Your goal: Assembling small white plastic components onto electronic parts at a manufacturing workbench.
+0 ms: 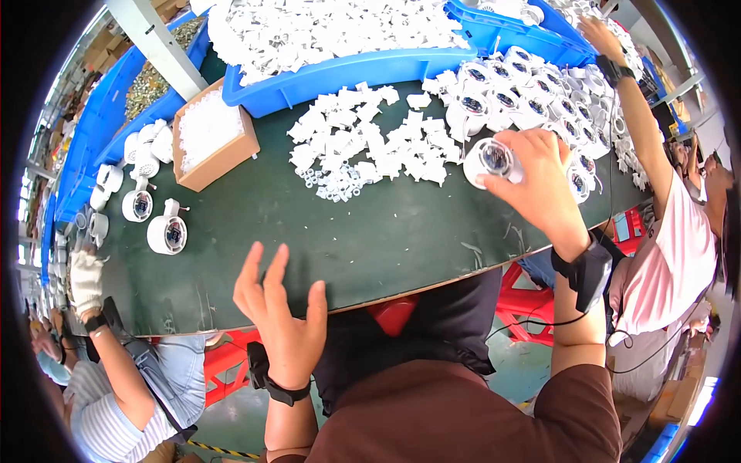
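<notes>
My right hand (pixel 532 174) is closed round a white camera housing (pixel 489 160) with a clear round lens window, at the front of a heap of similar housings (pixel 532 92). My left hand (pixel 282 309) hangs over the table's near edge, fingers spread, holding nothing. Between the hands and the back bin, small white plastic brackets (pixel 370 135) lie in a loose pile. A cluster of small pale nuts (pixel 336 183) sits at its front. Two assembled white camera units, one nearer (pixel 167 234) and one farther (pixel 138 204), rest to the left.
A blue bin (pixel 347 77) full of white parts stands at the back. Left of it is a cardboard box (pixel 224 158) of translucent pieces. A gloved co-worker's hand (pixel 86 282) is at far left; another co-worker's hand (pixel 603 40) reaches in at upper right. A metal post (pixel 158 48) rises at back left.
</notes>
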`<state>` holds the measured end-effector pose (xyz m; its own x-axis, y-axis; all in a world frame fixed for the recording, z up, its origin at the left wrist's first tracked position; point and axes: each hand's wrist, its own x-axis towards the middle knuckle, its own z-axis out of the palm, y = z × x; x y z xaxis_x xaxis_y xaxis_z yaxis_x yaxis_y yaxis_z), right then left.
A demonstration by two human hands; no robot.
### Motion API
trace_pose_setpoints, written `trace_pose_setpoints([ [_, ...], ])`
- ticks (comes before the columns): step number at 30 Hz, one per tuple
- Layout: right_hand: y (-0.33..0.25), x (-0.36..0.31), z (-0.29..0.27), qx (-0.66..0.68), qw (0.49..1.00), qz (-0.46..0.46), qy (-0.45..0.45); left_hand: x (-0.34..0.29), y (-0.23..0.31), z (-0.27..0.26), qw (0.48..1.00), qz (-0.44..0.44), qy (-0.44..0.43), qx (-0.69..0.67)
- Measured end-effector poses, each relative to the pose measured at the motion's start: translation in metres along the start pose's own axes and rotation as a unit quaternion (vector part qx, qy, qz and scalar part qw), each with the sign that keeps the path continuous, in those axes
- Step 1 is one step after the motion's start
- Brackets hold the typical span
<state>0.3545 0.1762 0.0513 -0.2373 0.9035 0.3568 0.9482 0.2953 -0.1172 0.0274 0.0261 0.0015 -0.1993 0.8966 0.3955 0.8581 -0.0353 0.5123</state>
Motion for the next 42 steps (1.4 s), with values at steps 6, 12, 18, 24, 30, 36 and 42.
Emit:
trace_pose_setpoints([
  [6,-0.053,-0.039,-0.008,0.122,0.978,-0.166,0.042,-0.004,0.010,-0.007,0.984,0.050,-0.090,-0.146],
  [12,-0.123,-0.082,0.022,0.249,0.914,-0.312,0.067,0.007,0.024,-0.010,0.905,0.010,-0.237,-0.353],
  [18,-0.130,-0.054,-0.025,0.493,0.843,-0.183,-0.111,0.010,0.040,-0.041,0.929,0.023,-0.164,-0.332],
  [24,-0.167,-0.044,-0.019,0.522,0.813,-0.238,-0.102,-0.002,0.027,-0.025,0.972,0.103,-0.074,-0.197],
  [30,-0.173,-0.074,-0.002,0.658,0.738,-0.043,-0.147,-0.010,0.018,-0.015,0.987,0.067,-0.001,-0.147],
  [36,-0.171,-0.084,-0.008,0.644,0.755,0.026,-0.121,-0.010,0.046,-0.024,0.974,-0.004,-0.016,-0.225],
  [42,-0.167,-0.086,-0.002,0.664,0.732,0.075,-0.130,-0.004,0.047,-0.024,0.975,0.050,-0.042,-0.212],
])
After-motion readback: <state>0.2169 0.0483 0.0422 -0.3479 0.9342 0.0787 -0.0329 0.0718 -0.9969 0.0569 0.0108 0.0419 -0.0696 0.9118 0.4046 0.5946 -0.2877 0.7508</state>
